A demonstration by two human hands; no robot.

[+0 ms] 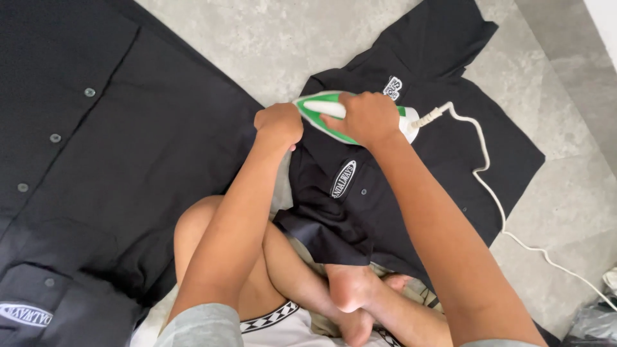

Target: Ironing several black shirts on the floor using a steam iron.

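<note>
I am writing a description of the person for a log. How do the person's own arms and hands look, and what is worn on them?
Both arms are bare from the short grey sleeves at the shoulders down to the hands. The left hand and the right hand wear no gloves. No watch, bracelet or ring is visible on either wrist or on the fingers, and no markings show on the forearms.

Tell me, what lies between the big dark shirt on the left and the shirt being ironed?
In the head view, the left hand and its forearm lie there, over a strip of grey floor separating the big shirt from the ironed shirt.
</note>
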